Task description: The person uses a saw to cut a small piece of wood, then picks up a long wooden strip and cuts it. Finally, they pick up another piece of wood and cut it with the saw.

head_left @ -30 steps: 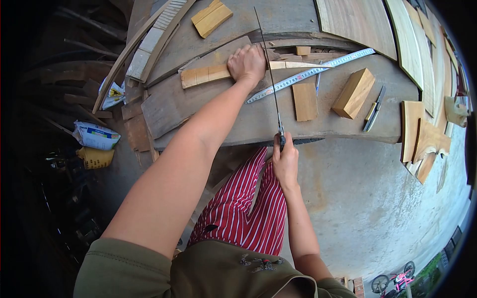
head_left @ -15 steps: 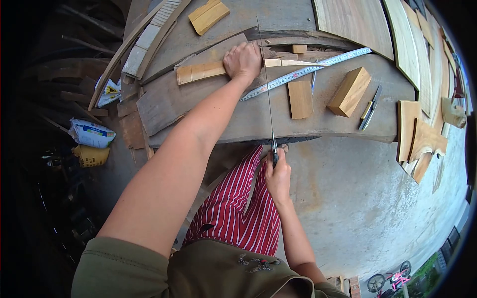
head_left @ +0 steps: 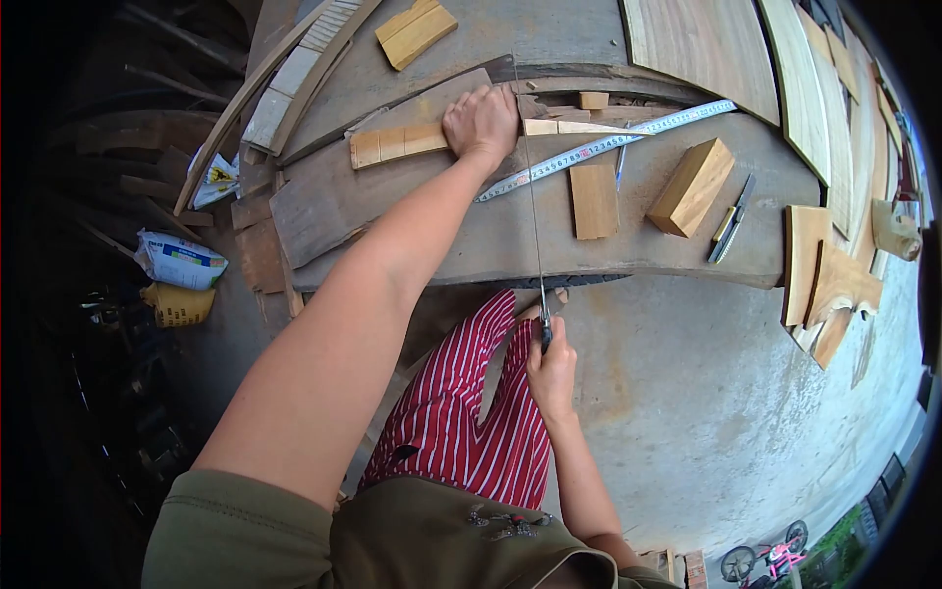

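Note:
My left hand (head_left: 481, 123) is closed over a narrow wooden strip (head_left: 397, 145) with lines marked across it, pressing it to the worktop (head_left: 677, 257). The strip's tapered end (head_left: 579, 128) shows on the other side of the saw blade. My right hand (head_left: 552, 378) grips the dark handle of a handsaw (head_left: 531, 191), low in front of the striped trousers. Its thin blade runs away from me across the strip, just right of my left fingers. A tape measure blade (head_left: 603, 144) lies on the worktop beside the strip.
Right of the saw lie a flat wood piece (head_left: 595, 201), a pen (head_left: 620, 162), a wooden block (head_left: 691, 187) and a utility knife (head_left: 731, 221). Wide boards (head_left: 702, 54) lie at the far right. Another block (head_left: 416, 33) and curved strips (head_left: 294, 83) are at the far left.
My right hand and the saw have drawn back slightly toward my body, the blade sliding across the strip. My left hand stays in place on the strip.

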`<state>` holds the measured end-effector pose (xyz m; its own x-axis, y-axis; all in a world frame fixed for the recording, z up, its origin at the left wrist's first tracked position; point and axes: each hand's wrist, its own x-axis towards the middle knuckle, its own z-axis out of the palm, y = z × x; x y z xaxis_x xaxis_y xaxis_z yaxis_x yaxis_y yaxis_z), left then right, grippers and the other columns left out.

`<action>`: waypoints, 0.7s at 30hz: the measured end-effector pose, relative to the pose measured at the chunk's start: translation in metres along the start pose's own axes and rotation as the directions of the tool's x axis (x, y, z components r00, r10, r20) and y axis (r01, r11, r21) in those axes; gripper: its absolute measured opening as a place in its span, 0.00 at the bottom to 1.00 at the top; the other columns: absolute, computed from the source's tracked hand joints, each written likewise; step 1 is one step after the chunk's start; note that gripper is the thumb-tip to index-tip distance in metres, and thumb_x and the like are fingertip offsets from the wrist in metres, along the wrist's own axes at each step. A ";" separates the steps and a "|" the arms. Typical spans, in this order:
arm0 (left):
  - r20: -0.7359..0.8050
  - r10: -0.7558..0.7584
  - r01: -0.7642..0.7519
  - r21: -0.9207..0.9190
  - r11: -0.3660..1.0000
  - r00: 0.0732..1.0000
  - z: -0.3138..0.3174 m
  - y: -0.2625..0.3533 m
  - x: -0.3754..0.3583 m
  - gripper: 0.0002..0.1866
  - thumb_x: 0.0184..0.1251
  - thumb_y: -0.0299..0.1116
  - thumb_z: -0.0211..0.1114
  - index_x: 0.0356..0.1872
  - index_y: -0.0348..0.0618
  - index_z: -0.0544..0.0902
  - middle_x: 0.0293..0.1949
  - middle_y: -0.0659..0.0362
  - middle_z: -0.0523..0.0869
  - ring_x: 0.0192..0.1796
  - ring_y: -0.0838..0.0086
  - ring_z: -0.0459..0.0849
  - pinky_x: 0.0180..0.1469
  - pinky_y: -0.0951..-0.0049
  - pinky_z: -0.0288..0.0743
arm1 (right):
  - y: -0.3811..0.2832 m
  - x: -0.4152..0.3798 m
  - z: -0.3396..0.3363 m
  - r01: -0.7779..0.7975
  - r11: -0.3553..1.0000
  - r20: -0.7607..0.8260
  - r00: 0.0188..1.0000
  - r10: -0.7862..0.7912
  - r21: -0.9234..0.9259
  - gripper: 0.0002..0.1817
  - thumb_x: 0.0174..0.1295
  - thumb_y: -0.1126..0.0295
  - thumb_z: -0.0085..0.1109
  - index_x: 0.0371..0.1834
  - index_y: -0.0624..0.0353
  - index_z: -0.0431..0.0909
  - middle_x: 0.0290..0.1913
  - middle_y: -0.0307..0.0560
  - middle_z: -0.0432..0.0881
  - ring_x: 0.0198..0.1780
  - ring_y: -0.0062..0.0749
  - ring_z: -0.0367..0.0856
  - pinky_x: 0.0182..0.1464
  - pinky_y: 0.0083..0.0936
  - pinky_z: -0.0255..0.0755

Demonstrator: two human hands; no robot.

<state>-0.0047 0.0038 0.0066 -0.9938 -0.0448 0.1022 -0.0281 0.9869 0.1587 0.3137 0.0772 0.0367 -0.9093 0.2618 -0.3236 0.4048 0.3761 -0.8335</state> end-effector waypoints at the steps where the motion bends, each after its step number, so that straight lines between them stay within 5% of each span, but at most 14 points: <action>1: -0.007 0.003 -0.003 0.004 1.000 1.000 0.001 0.000 0.001 0.24 0.75 0.46 0.48 0.28 0.46 0.88 0.38 0.57 0.88 0.47 0.61 0.85 0.53 0.61 0.73 | -0.007 0.028 0.005 -0.003 1.000 0.002 1.000 0.003 0.004 0.08 0.64 0.77 0.55 0.44 0.63 0.69 0.29 0.67 0.79 0.34 0.67 0.81 0.33 0.52 0.72; 7: -0.005 -0.022 0.022 -0.004 1.000 1.000 -0.005 0.004 -0.001 0.24 0.74 0.46 0.48 0.26 0.46 0.88 0.39 0.56 0.88 0.46 0.61 0.86 0.53 0.60 0.73 | -0.028 0.091 0.025 0.001 1.000 -0.049 0.999 0.000 0.022 0.06 0.68 0.74 0.54 0.42 0.63 0.68 0.29 0.67 0.80 0.35 0.67 0.81 0.34 0.54 0.71; 12: -0.012 -0.001 0.001 -0.009 1.000 1.000 0.001 0.000 0.000 0.24 0.74 0.46 0.49 0.26 0.45 0.88 0.38 0.57 0.88 0.46 0.62 0.85 0.52 0.61 0.73 | 0.016 -0.027 0.004 -0.086 0.995 0.016 0.996 0.085 0.058 0.15 0.60 0.80 0.56 0.50 0.60 0.72 0.33 0.66 0.80 0.37 0.64 0.82 0.37 0.50 0.74; 15: -0.003 0.010 -0.010 -0.005 1.000 1.000 -0.002 -0.001 -0.001 0.23 0.74 0.45 0.49 0.26 0.45 0.88 0.38 0.57 0.88 0.46 0.62 0.85 0.52 0.61 0.73 | 0.005 -0.027 -0.004 -0.062 0.998 0.022 0.998 0.061 0.023 0.14 0.61 0.80 0.55 0.50 0.61 0.71 0.33 0.67 0.80 0.37 0.65 0.81 0.37 0.50 0.74; 21: -0.020 0.063 -0.063 -0.038 0.997 0.998 0.004 -0.009 0.006 0.26 0.75 0.50 0.45 0.32 0.44 0.87 0.39 0.49 0.88 0.46 0.54 0.86 0.50 0.54 0.76 | -0.027 0.102 0.026 0.000 0.999 -0.032 0.999 -0.002 -0.038 0.08 0.65 0.76 0.54 0.45 0.64 0.68 0.28 0.70 0.79 0.34 0.68 0.80 0.33 0.54 0.72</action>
<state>-0.0103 -0.0050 0.0019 -0.9911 0.0140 0.1321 0.0391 0.9812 0.1892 0.2079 0.0708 0.0142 -0.9063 0.2899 -0.3076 0.4079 0.4095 -0.8161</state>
